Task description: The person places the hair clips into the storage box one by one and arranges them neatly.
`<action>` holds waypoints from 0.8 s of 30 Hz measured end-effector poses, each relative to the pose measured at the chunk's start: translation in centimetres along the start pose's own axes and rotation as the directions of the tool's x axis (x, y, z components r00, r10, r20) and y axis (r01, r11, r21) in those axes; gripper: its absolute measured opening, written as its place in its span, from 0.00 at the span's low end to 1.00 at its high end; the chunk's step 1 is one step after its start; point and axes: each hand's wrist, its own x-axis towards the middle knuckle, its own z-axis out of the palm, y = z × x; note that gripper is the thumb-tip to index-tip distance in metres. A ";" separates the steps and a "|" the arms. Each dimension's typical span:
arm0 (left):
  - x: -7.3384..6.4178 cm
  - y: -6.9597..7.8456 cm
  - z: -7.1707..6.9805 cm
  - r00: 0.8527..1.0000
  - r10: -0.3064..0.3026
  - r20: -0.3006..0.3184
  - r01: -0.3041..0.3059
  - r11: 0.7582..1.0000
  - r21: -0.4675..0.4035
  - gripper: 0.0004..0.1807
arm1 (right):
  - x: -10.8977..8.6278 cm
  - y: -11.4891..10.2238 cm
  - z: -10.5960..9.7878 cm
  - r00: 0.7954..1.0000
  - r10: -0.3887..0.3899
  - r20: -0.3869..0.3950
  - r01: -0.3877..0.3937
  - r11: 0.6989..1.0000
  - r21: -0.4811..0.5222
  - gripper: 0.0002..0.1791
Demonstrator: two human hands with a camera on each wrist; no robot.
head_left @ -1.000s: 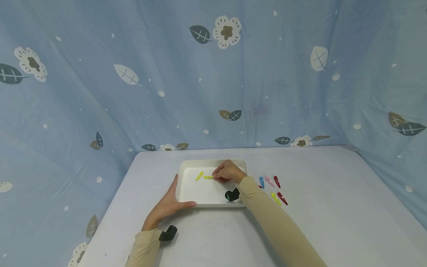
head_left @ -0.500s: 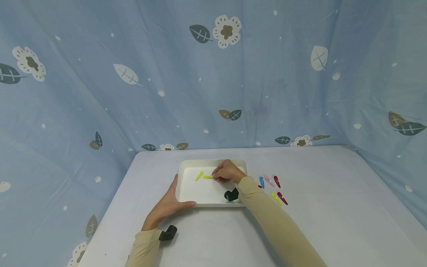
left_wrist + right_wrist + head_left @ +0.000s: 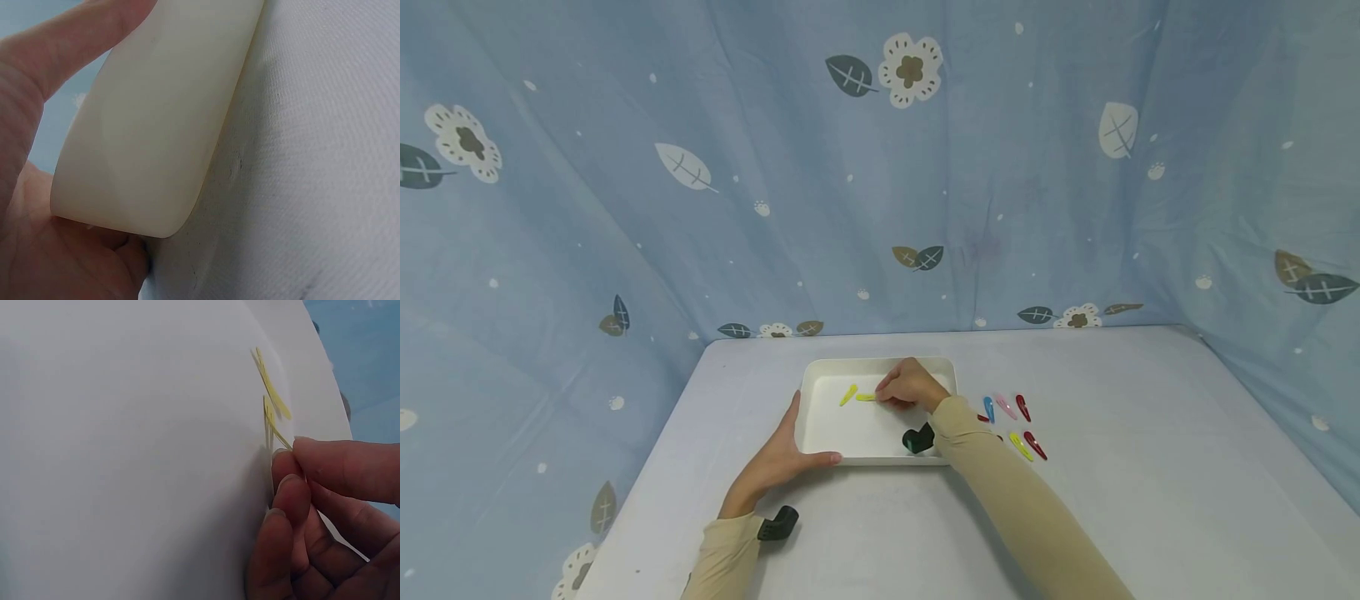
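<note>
In the head view, my left hand (image 3: 778,457) lies round the near left corner of a white tray (image 3: 865,461), the thumb along its front wall and straight fingers against its left side. The left wrist view shows the tray wall (image 3: 150,125) next to thumb and palm. Inside the tray, my right hand (image 3: 912,385) pinches the right end of a yellow hair clip (image 3: 866,397) between thumb and fingertips. That clip (image 3: 273,422) is partly hidden by the fingers in the right wrist view. Just left of it, a second yellow hair clip (image 3: 848,395) lies slanted on the tray floor.
Right of the tray lie several loose hair clips: a blue one (image 3: 988,409), a pink one (image 3: 1006,407), a yellow one (image 3: 1021,447) and red ones (image 3: 1023,407). The right sleeve (image 3: 1022,492) partly covers this group. A patterned blue curtain (image 3: 880,167) hangs behind the white table.
My right hand has shifted slightly left, and the pinched yellow hair clip has slid a little left with it. The left hand and tray have stayed in place.
</note>
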 end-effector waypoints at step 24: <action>0.0 0.1 0.0 1.000 -0.018 -0.003 0.018 1.000 0.006 0.78 | 0.9 0.0 -0.5 0.998 0.048 -0.048 -0.048 0.999 0.005 0.06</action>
